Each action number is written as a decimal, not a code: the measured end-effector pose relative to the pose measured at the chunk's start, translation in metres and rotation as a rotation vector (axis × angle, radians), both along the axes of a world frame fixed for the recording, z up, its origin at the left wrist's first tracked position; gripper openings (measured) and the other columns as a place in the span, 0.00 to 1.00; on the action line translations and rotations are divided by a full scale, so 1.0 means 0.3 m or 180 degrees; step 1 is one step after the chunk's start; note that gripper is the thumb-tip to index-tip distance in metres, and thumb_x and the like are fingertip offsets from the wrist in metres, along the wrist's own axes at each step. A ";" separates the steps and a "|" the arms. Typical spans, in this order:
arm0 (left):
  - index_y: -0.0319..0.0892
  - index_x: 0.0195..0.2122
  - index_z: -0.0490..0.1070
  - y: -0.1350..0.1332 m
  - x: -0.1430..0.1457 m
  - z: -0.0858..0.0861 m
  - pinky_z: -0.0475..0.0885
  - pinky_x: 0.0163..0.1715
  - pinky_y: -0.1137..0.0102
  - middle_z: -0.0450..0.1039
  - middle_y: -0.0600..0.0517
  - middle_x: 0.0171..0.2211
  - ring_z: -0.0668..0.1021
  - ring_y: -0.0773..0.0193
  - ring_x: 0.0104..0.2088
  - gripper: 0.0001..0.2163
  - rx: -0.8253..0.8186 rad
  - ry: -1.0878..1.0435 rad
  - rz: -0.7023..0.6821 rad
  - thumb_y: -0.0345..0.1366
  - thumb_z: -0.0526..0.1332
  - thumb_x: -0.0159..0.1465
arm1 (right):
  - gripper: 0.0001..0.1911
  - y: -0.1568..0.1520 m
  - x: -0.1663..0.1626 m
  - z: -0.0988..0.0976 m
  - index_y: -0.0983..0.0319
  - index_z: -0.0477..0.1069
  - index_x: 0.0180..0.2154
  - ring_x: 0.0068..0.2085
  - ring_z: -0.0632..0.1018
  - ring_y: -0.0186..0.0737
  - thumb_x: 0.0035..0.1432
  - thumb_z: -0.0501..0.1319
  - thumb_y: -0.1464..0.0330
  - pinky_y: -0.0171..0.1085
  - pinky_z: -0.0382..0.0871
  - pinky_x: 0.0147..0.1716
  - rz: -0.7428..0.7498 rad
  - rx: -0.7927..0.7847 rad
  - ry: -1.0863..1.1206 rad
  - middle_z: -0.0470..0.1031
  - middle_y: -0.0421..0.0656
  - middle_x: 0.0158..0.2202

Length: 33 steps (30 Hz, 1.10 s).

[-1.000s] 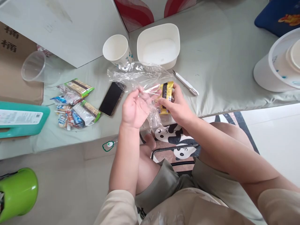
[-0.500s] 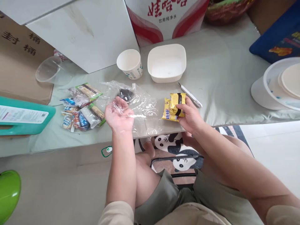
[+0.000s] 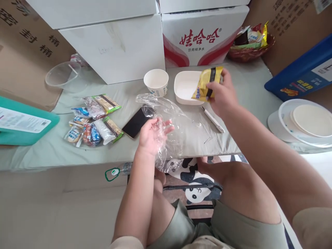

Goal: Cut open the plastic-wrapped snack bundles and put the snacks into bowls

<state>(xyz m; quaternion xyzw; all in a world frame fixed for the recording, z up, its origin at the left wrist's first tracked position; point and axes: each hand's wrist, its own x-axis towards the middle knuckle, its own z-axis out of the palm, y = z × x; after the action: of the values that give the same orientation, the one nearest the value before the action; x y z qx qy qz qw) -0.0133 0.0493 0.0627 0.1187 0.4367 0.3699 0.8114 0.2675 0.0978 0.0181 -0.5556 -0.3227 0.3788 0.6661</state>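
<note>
My right hand (image 3: 225,95) grips yellow snack packets (image 3: 210,81), raised over the right side of a white rectangular bowl (image 3: 183,84) and hiding part of it. A crumpled clear plastic bag (image 3: 176,121) hangs from my left hand (image 3: 151,136), whose half-curled fingers are closed on its film; the bag droops past the table's front edge. Beside that hand lies a black phone (image 3: 136,121), partly under the film. A white paper cup (image 3: 156,82) stands left of the bowl. A white pen-like cutter (image 3: 213,119) lies below my right hand.
Several wrapped snacks (image 3: 95,121) are heaped at left, near a clear plastic tub (image 3: 64,77) and a green container (image 3: 26,121). White cartons (image 3: 114,52) line the back. A snack basket (image 3: 251,52), a blue package (image 3: 298,72) and a white bucket (image 3: 277,119) stand at right.
My right hand has carried the yellow packets up and away, over the bowl. My left hand has moved right with the plastic bag, uncovering most of the phone. The view has tilted up.
</note>
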 end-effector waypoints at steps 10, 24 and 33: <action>0.42 0.40 0.70 -0.004 -0.010 -0.001 0.61 0.11 0.79 0.82 0.47 0.30 0.85 0.59 0.26 0.06 0.0033 0.0032 -0.0376 0.36 0.56 0.66 | 0.30 -0.323 -0.125 0.081 0.52 0.75 0.53 0.60 0.81 0.52 0.61 0.60 0.38 0.52 0.79 0.56 0.0708 0.0124 -0.0487 0.81 0.45 0.59; 0.46 0.60 0.72 -0.014 -0.052 -0.142 0.80 0.54 0.56 0.65 0.39 0.72 0.72 0.36 0.69 0.42 0.2015 0.1625 -0.1125 0.56 0.78 0.46 | 0.07 -0.448 -0.141 -0.056 0.59 0.71 0.32 0.18 0.71 0.28 0.59 0.67 0.65 0.30 0.64 0.19 -0.0492 -0.0513 -0.0004 0.69 0.32 0.18; 0.42 0.26 0.69 0.033 0.019 -0.130 0.51 0.13 0.77 0.69 0.57 0.18 0.65 0.73 0.14 0.11 0.1690 0.2365 0.0722 0.31 0.59 0.68 | 0.05 -0.475 -0.088 -0.049 0.56 0.73 0.33 0.12 0.59 0.30 0.61 0.65 0.64 0.33 0.53 0.12 -0.0688 -0.0436 -0.0257 0.59 0.29 0.14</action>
<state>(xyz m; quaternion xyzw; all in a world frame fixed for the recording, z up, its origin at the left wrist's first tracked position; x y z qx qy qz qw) -0.0076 0.0590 0.0236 0.3980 0.5980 0.4876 0.4962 0.2412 -0.0447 0.0034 -0.6460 -0.2609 0.3034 0.6500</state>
